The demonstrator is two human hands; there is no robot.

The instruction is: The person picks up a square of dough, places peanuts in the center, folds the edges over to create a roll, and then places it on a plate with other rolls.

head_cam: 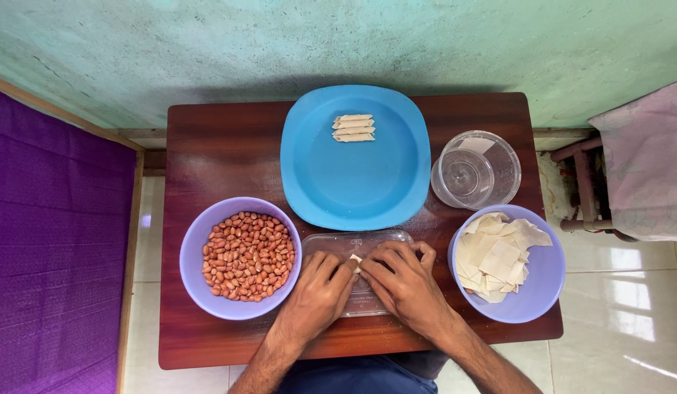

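Small pale dough piece, cream-coloured, mostly hidden, only a corner showing between the fingertips. Pinched from both sides over a clear rectangular tray at the near middle of a dark wooden table.

Left hand: fingers curled in, tips closed on the piece's left edge. Right hand: fingers bent and closed on its right edge, knuckles up.

Left of the tray, a lilac bowl of red-skinned peanuts. Right of it, a second lilac bowl heaped with flat cream wrapper squares. Behind the tray, a blue plate carrying three rolled wrappers side by side near its far edge. Beside the plate, a clear plastic cup.
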